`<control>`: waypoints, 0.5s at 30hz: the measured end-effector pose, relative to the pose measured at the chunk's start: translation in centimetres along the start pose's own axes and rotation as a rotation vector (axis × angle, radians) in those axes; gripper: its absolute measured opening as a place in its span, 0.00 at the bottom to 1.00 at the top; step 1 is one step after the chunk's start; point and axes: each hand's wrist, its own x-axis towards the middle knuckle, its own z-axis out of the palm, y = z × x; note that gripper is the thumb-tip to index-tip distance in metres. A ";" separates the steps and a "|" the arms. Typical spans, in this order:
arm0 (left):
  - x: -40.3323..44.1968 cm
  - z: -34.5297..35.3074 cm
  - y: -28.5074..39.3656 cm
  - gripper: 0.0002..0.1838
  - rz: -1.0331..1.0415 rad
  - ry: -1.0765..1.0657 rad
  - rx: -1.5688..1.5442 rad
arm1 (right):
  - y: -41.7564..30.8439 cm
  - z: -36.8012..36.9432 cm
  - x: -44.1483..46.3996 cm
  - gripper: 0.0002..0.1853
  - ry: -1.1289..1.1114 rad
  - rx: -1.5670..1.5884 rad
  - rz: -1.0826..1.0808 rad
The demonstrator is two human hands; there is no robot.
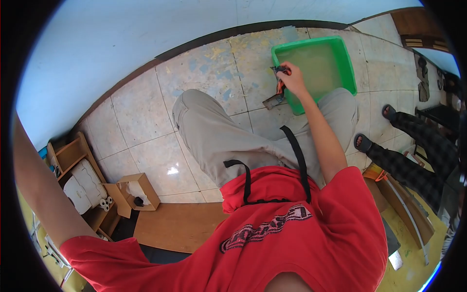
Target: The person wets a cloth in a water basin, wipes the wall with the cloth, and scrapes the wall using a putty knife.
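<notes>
My right hand (292, 78) is closed around the black and orange handle of a scraper (274, 100). The scraper's flat greyish blade points down toward the floor tiles. Right beside this hand stands a green plastic tub (348, 63), with murky yellowish liquid in it; the hand is at its near left rim. My left arm stretches out to the left edge of the view, and the hand itself lies outside the picture.
Yellow and blue paint patches (206, 65) mark the tiled floor along the pale blue wall (146, 29). A wooden shelf (90, 175) and an opened cardboard box (142, 192) stand at the lower left. Another person's sandalled feet (362, 142) are at the right.
</notes>
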 end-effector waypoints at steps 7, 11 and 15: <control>0.6 0.3 -0.1 0.15 0.018 0.023 -0.007 | 0.3 3.0 0.2 0.16 -0.120 0.022 0.081; 0.5 0.7 0.6 0.15 0.031 0.047 -0.014 | -0.1 5.7 -0.3 0.18 -0.093 -0.550 -0.122; 0.3 1.1 1.3 0.15 0.063 0.096 -0.006 | -0.1 8.0 -2.6 0.26 -0.201 -0.675 -0.194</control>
